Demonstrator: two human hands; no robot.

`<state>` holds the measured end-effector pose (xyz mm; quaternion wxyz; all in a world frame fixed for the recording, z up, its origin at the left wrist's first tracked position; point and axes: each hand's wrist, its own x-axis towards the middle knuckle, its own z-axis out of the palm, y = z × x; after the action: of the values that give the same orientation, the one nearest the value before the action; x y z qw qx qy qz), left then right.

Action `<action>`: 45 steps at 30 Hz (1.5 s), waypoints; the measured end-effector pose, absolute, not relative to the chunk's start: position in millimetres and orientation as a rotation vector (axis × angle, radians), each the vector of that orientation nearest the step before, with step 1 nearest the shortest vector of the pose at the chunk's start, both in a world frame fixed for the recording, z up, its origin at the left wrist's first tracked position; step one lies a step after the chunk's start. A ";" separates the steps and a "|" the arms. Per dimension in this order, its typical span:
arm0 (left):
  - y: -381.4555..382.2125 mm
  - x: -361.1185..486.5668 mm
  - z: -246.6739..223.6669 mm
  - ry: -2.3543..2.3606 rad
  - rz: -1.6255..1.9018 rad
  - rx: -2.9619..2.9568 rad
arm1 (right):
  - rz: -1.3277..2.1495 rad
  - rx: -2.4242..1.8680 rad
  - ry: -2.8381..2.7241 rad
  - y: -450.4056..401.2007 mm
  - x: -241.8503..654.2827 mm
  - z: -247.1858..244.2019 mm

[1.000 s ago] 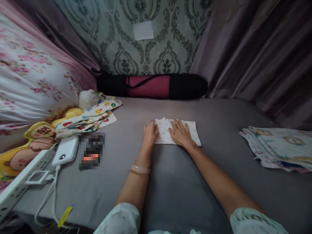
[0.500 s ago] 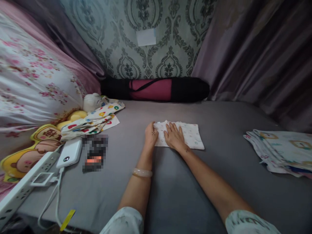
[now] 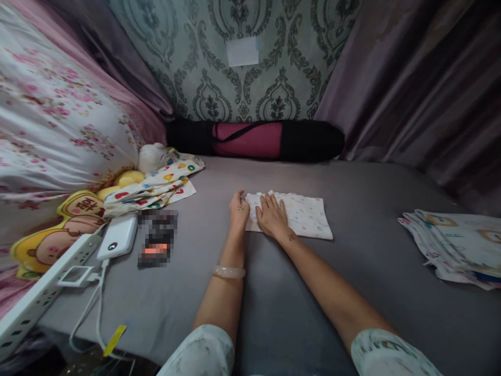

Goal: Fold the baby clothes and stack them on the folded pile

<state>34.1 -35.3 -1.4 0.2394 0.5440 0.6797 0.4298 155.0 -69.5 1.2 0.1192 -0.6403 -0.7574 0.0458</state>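
My right hand (image 3: 273, 215) lies flat on a folded white cloth (image 3: 309, 216), fingers spread and palm down, near its left part; my left hand (image 3: 239, 210) stands on its side against the cloth's left edge, thumb uppermost, and I cannot tell whether its hidden fingers pinch the fabric; the cloth, printed with small pale motifs, lies in front of me on a grey sheet (image 3: 289, 303), its right end uncovered; a pale bangle (image 3: 229, 272) circles my left forearm, and light patterned sleeves (image 3: 201, 350) cover both my upper arms.

Off to my right, well apart from the cloth, sits a stack of folded fabrics (image 3: 456, 240); to my left are a pixelated dark and orange item (image 3: 157, 237), a white power bank (image 3: 118, 236) and a power strip (image 3: 47, 290), with white cables (image 3: 99, 308) hanging down past a yellow tag (image 3: 115, 340); behind the power bank lies a crumpled cloth with coloured shapes (image 3: 164, 180), near a yellow cartoon cushion (image 3: 55, 245) and a floral fabric bulk (image 3: 58, 120).

Farther ahead, a long black and dark pink bag (image 3: 246, 140) rests along the patterned wall (image 3: 274, 78), which bears a white sheet of paper (image 3: 242, 51); a mauve curtain (image 3: 399, 89) hangs at the right.
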 end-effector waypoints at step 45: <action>-45.7 69.2 -0.6 1.677 1.022 1.927 | 0.184 -1.822 -2.262 -54.5 193.1 10.6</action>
<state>69.2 -45.7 -0.6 0.1938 0.6870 0.5981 0.3644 193.1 -54.5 10.6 0.1155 -0.6218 -0.7721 0.0628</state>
